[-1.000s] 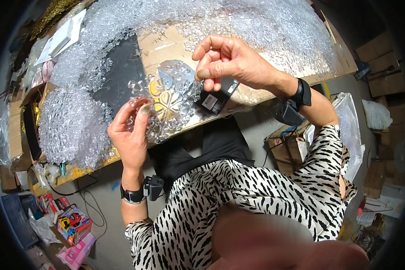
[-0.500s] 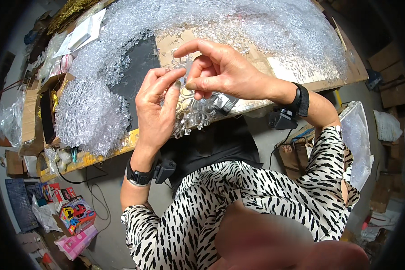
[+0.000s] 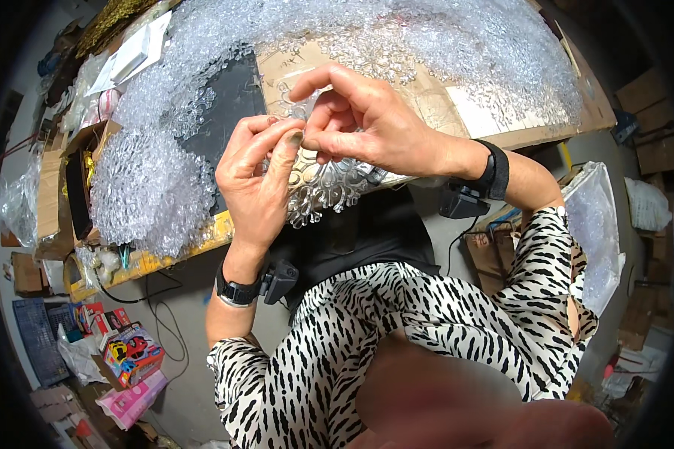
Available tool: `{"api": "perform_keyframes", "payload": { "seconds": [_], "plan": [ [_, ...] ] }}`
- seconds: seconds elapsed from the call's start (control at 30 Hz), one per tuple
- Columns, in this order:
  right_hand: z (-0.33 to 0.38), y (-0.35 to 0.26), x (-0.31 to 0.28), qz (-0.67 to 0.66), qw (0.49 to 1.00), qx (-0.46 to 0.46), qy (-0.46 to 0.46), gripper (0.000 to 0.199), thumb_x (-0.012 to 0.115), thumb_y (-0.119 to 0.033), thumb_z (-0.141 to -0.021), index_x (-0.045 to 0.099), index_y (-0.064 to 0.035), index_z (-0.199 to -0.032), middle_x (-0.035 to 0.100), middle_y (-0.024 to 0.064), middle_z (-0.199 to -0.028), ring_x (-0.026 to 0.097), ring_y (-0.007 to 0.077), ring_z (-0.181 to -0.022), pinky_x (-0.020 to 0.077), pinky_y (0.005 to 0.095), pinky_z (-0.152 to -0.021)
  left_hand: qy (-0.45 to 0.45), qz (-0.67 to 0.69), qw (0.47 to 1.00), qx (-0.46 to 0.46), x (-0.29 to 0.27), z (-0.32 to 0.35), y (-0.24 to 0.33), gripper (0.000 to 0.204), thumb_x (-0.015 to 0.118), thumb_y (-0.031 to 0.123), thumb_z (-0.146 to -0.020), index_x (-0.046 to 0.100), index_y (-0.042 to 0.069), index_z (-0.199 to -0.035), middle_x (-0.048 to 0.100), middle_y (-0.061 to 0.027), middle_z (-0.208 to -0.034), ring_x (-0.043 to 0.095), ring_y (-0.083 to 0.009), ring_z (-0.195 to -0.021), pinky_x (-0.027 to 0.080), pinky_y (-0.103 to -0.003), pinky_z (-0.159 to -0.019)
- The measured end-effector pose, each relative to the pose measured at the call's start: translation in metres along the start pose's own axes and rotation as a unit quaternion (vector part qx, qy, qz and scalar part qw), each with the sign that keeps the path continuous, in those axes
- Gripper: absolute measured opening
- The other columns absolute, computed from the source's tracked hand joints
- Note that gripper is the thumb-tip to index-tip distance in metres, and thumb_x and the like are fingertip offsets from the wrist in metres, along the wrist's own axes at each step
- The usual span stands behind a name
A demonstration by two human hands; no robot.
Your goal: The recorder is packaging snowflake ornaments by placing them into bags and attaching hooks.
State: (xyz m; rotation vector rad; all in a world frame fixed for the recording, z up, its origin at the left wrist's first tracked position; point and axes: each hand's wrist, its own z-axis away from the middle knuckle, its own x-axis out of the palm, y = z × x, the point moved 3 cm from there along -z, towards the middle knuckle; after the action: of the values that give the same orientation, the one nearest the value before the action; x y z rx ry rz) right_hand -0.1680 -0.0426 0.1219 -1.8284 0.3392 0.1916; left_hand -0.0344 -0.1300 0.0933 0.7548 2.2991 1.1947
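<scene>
Head view: glossy transparent plastic lattice point(image 3: 323, 193), looped and knobbly, hangs mid-frame, pinched by the left hand point(image 3: 253, 179); whether the right hand point(image 3: 374, 123) grips it, I cannot tell.

At upper left, shaggy gold tinsel point(image 3: 120, 20) beyond white paper point(image 3: 153, 51) with a flat white block point(image 3: 130, 58) on top. Below, an open cardboard box point(image 3: 50, 196) beside a crumpled clear plastic bag point(image 3: 18, 206). At lower left, a carton point(image 3: 132, 355) printed with a colourful toy car, just beside a pink package point(image 3: 132, 400) and near a blue plastic basket point(image 3: 40, 340). At far right, a white sack point(image 3: 646, 204) near brown cardboard cartons point(image 3: 656, 135).
</scene>
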Motion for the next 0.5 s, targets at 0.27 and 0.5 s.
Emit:
{"api": "perform_keyframes", "payload": {
  "seconds": [0.27,0.5],
  "plan": [
    [0.002,-0.001,-0.006,0.023,0.998,0.062,-0.02,0.013,0.061,-0.011,-0.087,0.06,-0.0017,-0.096,0.059,0.0,-0.075,0.057,0.0039,-0.063,0.0476,0.0179,-0.055,0.027,-0.076,0.995,0.055,-0.001,0.005,0.004,0.015,0.066,0.007,-0.082,0.068,0.001,-0.095,0.058,-0.0076,-0.087,0.055,-0.0142,-0.08,0.045,-0.024,-0.069],
    [0.006,-0.003,-0.015,-0.06,0.995,0.045,0.064,0.009,0.061,-0.01,-0.087,0.062,-0.0014,-0.087,0.06,-0.0006,-0.074,0.054,0.0028,-0.06,0.045,0.0168,-0.052,0.04,-0.108,0.989,0.096,-0.004,0.008,0.001,0.016,0.066,0.006,-0.08,0.067,0.001,-0.095,0.058,-0.0087,-0.087,0.055,-0.0154,-0.078,0.045,-0.025,-0.068]
  ]
}}
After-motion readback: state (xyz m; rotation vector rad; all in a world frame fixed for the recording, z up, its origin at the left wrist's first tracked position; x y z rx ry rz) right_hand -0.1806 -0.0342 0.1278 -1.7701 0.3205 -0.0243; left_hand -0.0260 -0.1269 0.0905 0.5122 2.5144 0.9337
